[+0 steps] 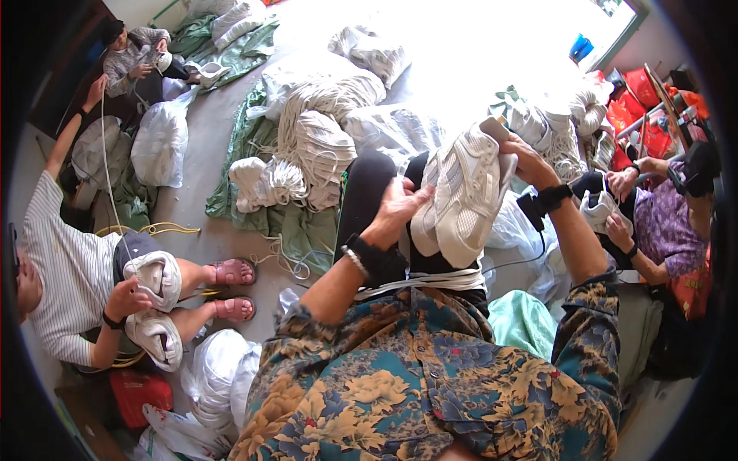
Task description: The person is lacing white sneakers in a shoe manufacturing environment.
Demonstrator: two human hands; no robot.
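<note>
A pair of white sneakers is held up over my lap, toes pointing down and soles partly outward. My right hand is closed round their heel end. Beside the shoes on the left, my left hand has its fingers stretched out, the tips close to the shoe's side; whether they touch is hard to tell. White laces lie in a loose bundle across my thighs. Both my wrists carry black bands.
Bundles of white laces and plastic bags lie on green sheeting ahead. At left, a person pulls a lace upward from white shoes. Another person handles a shoe at right; one more sits far left. Red bags are at upper right.
</note>
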